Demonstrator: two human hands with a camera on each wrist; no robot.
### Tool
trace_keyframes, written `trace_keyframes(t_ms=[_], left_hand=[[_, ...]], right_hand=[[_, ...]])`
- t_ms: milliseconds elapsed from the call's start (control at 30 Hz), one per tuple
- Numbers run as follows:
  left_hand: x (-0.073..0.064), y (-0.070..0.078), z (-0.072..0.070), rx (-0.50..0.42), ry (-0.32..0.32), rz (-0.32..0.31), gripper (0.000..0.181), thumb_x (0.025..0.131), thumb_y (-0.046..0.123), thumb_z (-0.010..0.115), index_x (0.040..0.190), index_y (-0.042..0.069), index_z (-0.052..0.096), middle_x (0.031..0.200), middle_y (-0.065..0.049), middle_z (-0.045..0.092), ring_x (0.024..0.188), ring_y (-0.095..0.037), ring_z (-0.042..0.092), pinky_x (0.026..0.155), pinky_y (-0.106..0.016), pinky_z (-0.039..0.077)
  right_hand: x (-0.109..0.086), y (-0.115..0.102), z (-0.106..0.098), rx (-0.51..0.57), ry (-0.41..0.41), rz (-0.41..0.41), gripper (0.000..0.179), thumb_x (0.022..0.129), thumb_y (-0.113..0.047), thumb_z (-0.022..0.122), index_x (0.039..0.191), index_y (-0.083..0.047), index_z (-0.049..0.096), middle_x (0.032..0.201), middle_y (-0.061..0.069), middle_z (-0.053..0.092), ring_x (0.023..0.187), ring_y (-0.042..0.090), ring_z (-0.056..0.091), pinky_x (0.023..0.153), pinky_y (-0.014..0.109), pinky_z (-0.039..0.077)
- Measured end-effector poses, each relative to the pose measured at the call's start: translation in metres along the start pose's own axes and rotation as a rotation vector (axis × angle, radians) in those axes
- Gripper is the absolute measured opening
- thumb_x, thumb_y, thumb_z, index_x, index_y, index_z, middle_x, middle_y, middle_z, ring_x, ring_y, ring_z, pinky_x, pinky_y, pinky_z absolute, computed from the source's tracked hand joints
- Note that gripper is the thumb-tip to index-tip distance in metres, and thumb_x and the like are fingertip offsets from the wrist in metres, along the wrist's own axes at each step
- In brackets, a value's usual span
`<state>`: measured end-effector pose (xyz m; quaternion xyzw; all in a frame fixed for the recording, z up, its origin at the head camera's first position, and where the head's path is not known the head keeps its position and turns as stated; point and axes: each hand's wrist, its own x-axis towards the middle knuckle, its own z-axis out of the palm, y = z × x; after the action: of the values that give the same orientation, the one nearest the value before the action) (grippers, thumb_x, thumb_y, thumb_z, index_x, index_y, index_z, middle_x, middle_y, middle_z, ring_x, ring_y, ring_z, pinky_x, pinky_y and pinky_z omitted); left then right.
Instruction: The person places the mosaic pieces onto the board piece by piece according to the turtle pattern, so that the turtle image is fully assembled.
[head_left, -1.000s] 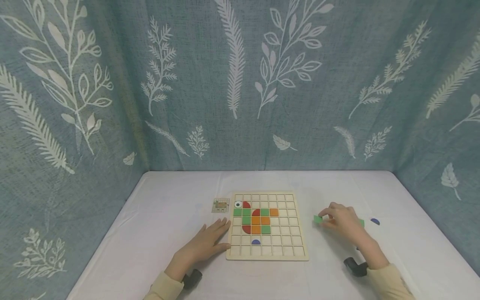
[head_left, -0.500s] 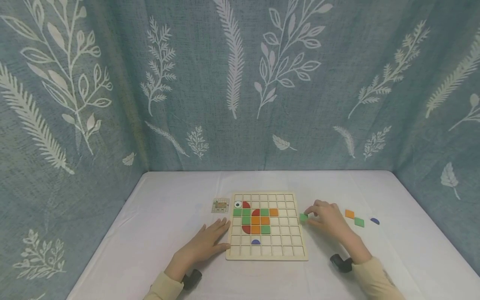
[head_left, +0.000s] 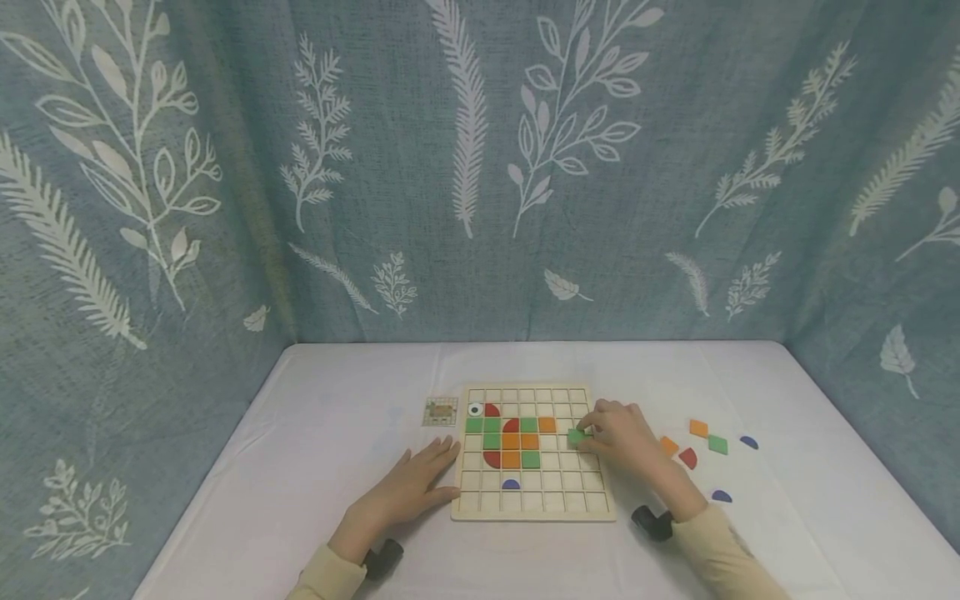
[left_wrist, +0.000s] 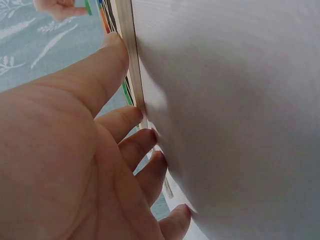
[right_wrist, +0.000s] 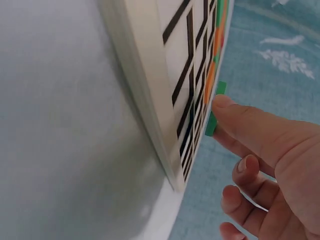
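Between thumb and fingertips, my right hand [head_left: 621, 433] pinches a green square tile [head_left: 576, 438] over the right part of the wooden grid board [head_left: 534, 513]. The right wrist view shows the same green tile [right_wrist: 216, 109] on edge, its lower fingers curled beneath. My left hand [head_left: 411, 483] lies with fingers spread on the table, thumb and fingertips at the board's left edge [left_wrist: 131, 65]. Green, orange and red tiles, a white eye tile [head_left: 476, 409] and a blue half-circle [head_left: 511, 484] sit in the board's squares.
A small picture card [head_left: 440, 411] lies left of the board's top corner. To the right of the right hand are loose pieces: an orange tile [head_left: 699, 427], a green tile [head_left: 717, 444], a red quarter-circle [head_left: 687, 457] and blue half-circles [head_left: 722, 496]. A patterned curtain [head_left: 480, 167] stands behind.
My right hand has carried the green tile leftward from beside the loose pieces to over the board, uncovering several of those pieces. The left hand stays in place.
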<state>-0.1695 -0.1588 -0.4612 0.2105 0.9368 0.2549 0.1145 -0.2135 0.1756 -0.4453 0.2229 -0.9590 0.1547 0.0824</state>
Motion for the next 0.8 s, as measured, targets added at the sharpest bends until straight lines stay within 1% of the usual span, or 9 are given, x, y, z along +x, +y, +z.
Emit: trace_keyframes(t_ms=[200, 433, 700, 800], left_hand=[[0.0, -0.001, 0.0, 0.008, -0.004, -0.002, 0.07, 0.088, 0.047, 0.056, 0.143, 0.008, 0.036, 0.149, -0.012, 0.032, 0.14, -0.032, 0.023, 0.112, -0.059, 0.012], [0.0, 0.0, -0.001, -0.003, -0.003, -0.004, 0.07, 0.088, 0.046, 0.056, 0.143, 0.008, 0.036, 0.149, -0.012, 0.031, 0.14, -0.032, 0.022, 0.112, -0.059, 0.012], [-0.001, 0.001, -0.002, -0.008, -0.004, 0.004, 0.069, 0.088, 0.045, 0.056, 0.142, 0.007, 0.036, 0.149, -0.013, 0.031, 0.139, -0.033, 0.023, 0.112, -0.06, 0.012], [-0.001, 0.002, -0.003, -0.01, -0.002, 0.006, 0.069, 0.088, 0.044, 0.056, 0.142, 0.007, 0.036, 0.149, -0.013, 0.031, 0.139, -0.033, 0.023, 0.112, -0.06, 0.012]], right_hand=[[0.007, -0.011, 0.004, -0.004, -0.008, -0.024, 0.023, 0.073, -0.031, 0.079, 0.089, -0.016, 0.073, 0.073, -0.009, 0.051, 0.066, 0.006, 0.045, 0.066, 0.028, 0.03], [0.013, -0.02, 0.009, 0.001, -0.023, -0.051, 0.022, 0.073, -0.029, 0.079, 0.091, -0.017, 0.073, 0.072, -0.01, 0.05, 0.067, 0.005, 0.042, 0.069, 0.028, 0.03], [0.019, -0.022, 0.015, -0.05, -0.016, -0.119, 0.023, 0.071, -0.031, 0.08, 0.09, -0.018, 0.074, 0.072, -0.01, 0.051, 0.063, 0.006, 0.039, 0.065, 0.026, 0.027], [0.02, -0.021, 0.017, -0.053, -0.017, -0.127, 0.024, 0.071, -0.031, 0.08, 0.09, -0.019, 0.073, 0.073, -0.01, 0.052, 0.063, 0.006, 0.039, 0.065, 0.026, 0.027]])
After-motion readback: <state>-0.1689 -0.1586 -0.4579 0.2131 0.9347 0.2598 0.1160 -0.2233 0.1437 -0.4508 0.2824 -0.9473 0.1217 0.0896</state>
